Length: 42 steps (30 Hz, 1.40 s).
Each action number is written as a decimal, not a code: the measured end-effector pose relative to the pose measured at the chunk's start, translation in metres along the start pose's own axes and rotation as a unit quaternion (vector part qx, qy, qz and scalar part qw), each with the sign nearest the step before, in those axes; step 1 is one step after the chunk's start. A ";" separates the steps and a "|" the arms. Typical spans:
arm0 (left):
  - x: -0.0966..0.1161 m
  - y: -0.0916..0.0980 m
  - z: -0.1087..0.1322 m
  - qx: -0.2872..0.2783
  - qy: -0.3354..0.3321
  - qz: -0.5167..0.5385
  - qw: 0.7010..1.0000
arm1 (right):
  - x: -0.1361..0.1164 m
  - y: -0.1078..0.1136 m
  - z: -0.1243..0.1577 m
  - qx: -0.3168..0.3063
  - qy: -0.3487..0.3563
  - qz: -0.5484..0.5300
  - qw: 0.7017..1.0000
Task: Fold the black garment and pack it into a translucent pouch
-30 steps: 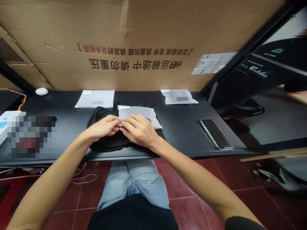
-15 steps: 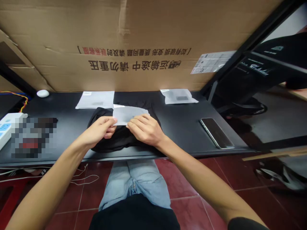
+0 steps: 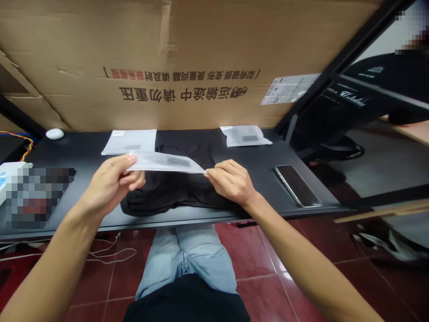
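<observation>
Open desk (image 3: pixel 258 152) runs betw. right hand (image 3: pixel 231 183) and phone (image 3: pixel 296 185), a free path right. White bag (image 3: pixel 164 162) spans hand to hand, blocking straight pass over black cloth (image 3: pixel 174 192). Far side: flat bag (image 3: pixel 129 142), another flat bag (image 3: pixel 244 136), then cardboard wall (image 3: pixel 181 58) stops reach. Blurred object (image 3: pixel 36 197) sits just beside left hand (image 3: pixel 109 183).

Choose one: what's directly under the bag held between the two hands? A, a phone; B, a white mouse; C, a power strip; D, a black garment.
D. The black garment lies on the desk beneath the translucent bag, which the left hand and right hand pinch at its ends.
</observation>
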State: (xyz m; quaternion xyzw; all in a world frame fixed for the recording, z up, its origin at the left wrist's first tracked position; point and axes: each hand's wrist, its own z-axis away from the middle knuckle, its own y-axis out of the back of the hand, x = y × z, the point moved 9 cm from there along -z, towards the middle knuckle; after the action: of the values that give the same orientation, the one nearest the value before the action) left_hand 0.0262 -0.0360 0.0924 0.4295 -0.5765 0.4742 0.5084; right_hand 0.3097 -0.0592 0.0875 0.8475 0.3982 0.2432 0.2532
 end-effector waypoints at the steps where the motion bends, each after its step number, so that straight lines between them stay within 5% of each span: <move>1: 0.006 -0.003 0.000 0.007 -0.027 -0.002 1.000 | 0.001 0.000 0.001 -0.001 -0.005 -0.007 1.000; 7: 0.015 -0.033 0.002 0.014 -0.091 -0.021 0.995 | -0.004 -0.010 -0.011 -0.045 -0.093 -0.013 0.995; 12: 0.011 -0.099 0.004 -0.149 -0.094 -0.063 0.982 | -0.022 -0.005 -0.039 -0.049 -0.112 -0.115 0.986; 16: 0.018 -0.129 0.006 -0.249 -0.134 -0.148 0.948 | 0.015 0.009 -0.048 -0.048 -0.118 -0.157 0.979; 19: 0.004 -0.124 -0.003 -0.270 -0.172 -0.290 0.902 | 0.093 0.026 -0.040 -0.037 -0.144 -0.054 0.987; 22: -0.025 -0.104 -0.022 -0.244 -0.202 -0.409 0.856 | 0.188 0.018 -0.012 -0.139 -0.212 0.051 0.966; 25: -0.048 -0.088 -0.040 -0.218 -0.223 -0.423 0.851 | 0.248 0.000 0.026 -0.230 -0.254 0.098 0.934; 35: -0.063 -0.071 -0.050 -0.181 -0.199 -0.424 0.865 | 0.274 -0.058 0.088 -0.302 -0.276 0.081 0.909; 42: -0.068 -0.068 -0.052 -0.170 -0.196 -0.430 0.865 | 0.287 -0.076 0.116 -0.369 -0.257 0.036 0.893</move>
State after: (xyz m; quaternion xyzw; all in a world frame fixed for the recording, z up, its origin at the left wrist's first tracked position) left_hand 0.1100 0.0042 0.0339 0.6257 -0.4942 0.0089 0.6035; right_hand 0.5015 0.1847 0.0132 0.7398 0.1701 0.1553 0.6322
